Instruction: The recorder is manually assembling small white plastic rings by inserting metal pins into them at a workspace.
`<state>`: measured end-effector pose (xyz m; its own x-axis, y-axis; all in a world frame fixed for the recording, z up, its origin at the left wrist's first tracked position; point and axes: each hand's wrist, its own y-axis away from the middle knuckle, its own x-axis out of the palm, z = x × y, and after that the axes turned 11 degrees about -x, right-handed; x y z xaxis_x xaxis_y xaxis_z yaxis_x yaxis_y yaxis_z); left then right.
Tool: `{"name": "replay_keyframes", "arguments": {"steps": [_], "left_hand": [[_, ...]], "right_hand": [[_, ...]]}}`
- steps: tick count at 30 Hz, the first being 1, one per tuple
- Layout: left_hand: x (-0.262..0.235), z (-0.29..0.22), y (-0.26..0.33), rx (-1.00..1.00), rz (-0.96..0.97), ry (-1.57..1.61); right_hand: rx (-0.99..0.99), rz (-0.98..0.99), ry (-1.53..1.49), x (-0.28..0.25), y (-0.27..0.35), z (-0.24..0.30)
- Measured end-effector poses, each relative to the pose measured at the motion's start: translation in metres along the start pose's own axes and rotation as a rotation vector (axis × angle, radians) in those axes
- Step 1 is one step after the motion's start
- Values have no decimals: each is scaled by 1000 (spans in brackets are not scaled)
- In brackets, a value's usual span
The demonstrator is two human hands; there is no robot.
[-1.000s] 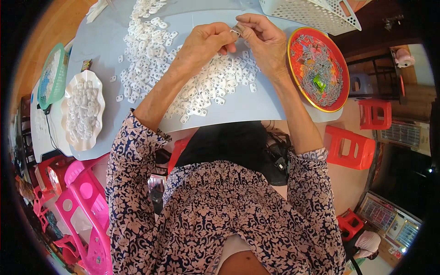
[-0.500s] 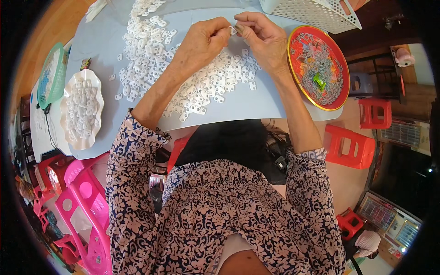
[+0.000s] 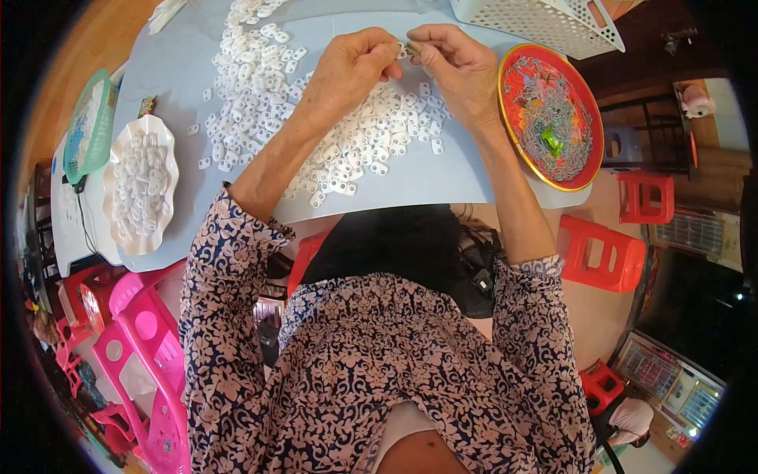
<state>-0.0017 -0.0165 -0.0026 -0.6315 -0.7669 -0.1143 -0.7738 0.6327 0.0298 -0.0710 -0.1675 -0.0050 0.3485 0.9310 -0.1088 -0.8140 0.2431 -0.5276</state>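
Note:
My left hand (image 3: 359,67) pinches a small white plastic piece with holes (image 3: 403,50) between thumb and forefinger, above the far part of the table. Against that piece, from the other side, press the thumb and forefinger of my right hand (image 3: 459,73); what they hold, if anything, is too small to make out. Beneath my wrists spreads a pile of the same white two-holed pieces (image 3: 355,154). Close to my right wrist stands a red round tray with a gold rim (image 3: 505,118), holding many thin grey screw-like pieces (image 3: 545,107) and a bright green wrapper (image 3: 551,142).
On the left of the pale blue table (image 3: 426,186) sits a scalloped white dish (image 3: 168,209) of white pieces, beside a green basket (image 3: 106,118). A perforated white basket (image 3: 545,28) stands at the far right. Pink chairs (image 3: 154,340) and red stools (image 3: 600,253) surround the table.
Both hands stay pinched together at nearly the same spot. The fingers of my left hand have shifted slightly around the white piece, which shows a little more now.

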Motion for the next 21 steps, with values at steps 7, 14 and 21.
{"name": "replay_keyframes", "arguments": {"steps": [7,14,21], "left_hand": [[-2,-2,1,-31,33,-1],[-2,0,0,-64,34,47],[2,1,1,-30,7,121]], "right_hand": [[20,47,-11,-4,-1,-3],[8,-9,-72,0,0,2],[1,-80,-94,3,-1,1]]}}
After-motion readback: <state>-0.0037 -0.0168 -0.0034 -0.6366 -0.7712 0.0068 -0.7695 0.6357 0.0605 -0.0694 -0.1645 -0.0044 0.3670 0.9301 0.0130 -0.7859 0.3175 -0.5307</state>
